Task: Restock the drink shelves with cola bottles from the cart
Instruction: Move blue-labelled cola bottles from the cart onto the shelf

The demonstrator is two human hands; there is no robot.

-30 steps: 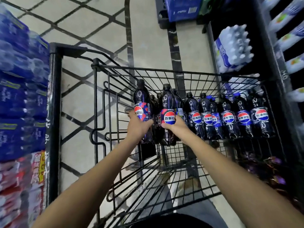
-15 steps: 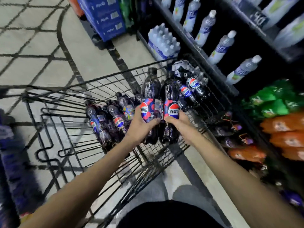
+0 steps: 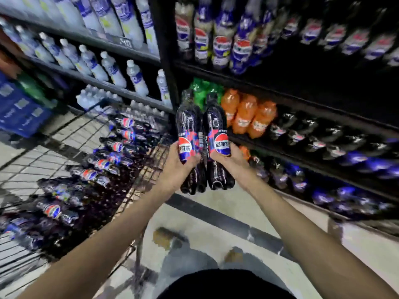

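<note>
Lying leftmost, the wire cart (image 3: 71, 128) carries spare cola bottles (image 3: 90, 173). Just right of the cart, the left hand (image 3: 174, 169) has its fingers clamped on the left cola bottle (image 3: 187, 124). The right hand (image 3: 231, 162) clamps the right cola bottle (image 3: 216, 124), both upright, touching, before the drink shelves (image 3: 302, 102).

Wire cart (image 3: 71, 131) loaded with cola bottles (image 3: 116, 146), dark shelves (image 3: 302, 102) carrying orange bottles (image 3: 246, 115), white bottles (image 3: 112, 70)

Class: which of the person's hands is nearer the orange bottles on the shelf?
Right. The right hand, gripping one cola bottle, sits just below and left of the orange bottles; the left hand, gripping the other cola bottle, is farther left, beside the cart.
</note>
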